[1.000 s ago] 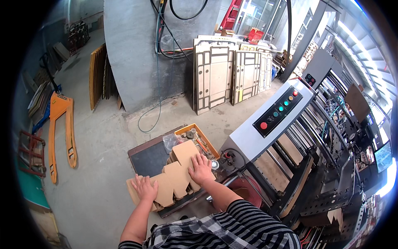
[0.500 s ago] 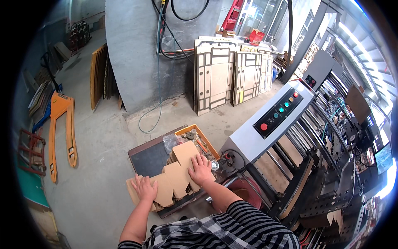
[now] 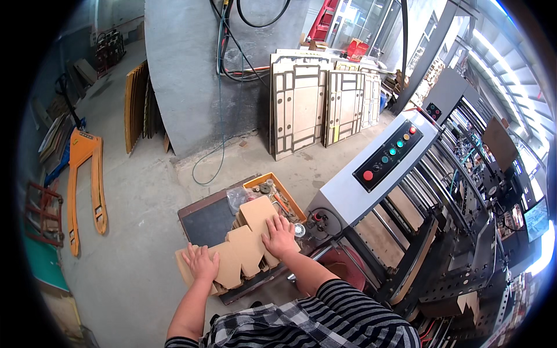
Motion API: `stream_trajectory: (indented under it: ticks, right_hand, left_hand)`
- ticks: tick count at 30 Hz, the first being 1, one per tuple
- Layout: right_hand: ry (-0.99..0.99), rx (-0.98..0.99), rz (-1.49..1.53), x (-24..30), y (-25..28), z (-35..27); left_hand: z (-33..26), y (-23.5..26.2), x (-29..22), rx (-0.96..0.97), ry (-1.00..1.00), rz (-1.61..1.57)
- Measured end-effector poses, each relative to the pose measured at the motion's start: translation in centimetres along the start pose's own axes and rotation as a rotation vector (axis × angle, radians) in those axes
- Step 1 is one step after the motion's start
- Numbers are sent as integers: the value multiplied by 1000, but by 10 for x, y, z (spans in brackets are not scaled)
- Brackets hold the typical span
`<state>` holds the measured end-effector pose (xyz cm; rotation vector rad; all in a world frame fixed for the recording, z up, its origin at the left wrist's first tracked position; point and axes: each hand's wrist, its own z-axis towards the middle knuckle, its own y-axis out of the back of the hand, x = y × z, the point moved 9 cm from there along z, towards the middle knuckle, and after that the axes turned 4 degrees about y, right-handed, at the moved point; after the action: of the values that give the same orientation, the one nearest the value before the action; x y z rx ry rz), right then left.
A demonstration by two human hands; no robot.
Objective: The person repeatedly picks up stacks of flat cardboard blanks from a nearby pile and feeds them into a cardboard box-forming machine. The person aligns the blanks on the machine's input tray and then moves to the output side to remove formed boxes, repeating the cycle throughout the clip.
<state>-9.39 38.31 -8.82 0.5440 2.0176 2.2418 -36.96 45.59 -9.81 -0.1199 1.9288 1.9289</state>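
Note:
A stack of die-cut brown cardboard blanks (image 3: 248,246) lies on a low dark-topped stand (image 3: 209,222) in front of me. My left hand (image 3: 202,262) rests on the left end of the stack, palm down with fingers spread. Farther right, my right hand (image 3: 281,236) lies flat across the top blank near its right edge, fingers stretched out. Neither hand is closed round the cardboard. The lower layers show along the near side, beneath the top blank.
An orange tray (image 3: 278,194) of small parts and a clear plastic bag (image 3: 238,200) sit behind the stack. To the right stands a machine with a button panel (image 3: 390,155). An orange pallet jack (image 3: 86,174) is at left; patterned boards (image 3: 299,110) lean at the back.
Both hands stay on the stack in nearly the same place. The whole view has shifted very slightly.

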Motion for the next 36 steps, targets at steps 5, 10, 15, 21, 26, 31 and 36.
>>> stream_trajectory:
  ticks: [5,10,15,21,26,31,36]
  right_hand:
    - [-16,11,-4,-1,-2,1]
    - [-11,-11,-8,-2,-3,1]
    - [-10,-19,-26,-2,-4,1]
    - [1,-35,-33,-2,-3,1]
    - [2,-34,-16,-2,-4,0]
    - [-1,-33,-14,-1,-3,0]
    - [-8,-17,-19,-2,-2,0]
  left_hand:
    - [0,2,-1,-1,-4,-10]
    - [-2,6,-4,-16,-19,-4]
    - [-2,8,-5,-19,-23,-16]
    - [-2,7,-5,-6,-21,-2]
    - [-2,8,-5,-3,-16,-10]
    - [-2,8,-5,22,0,-4]
    - [-2,6,-4,24,0,-2]
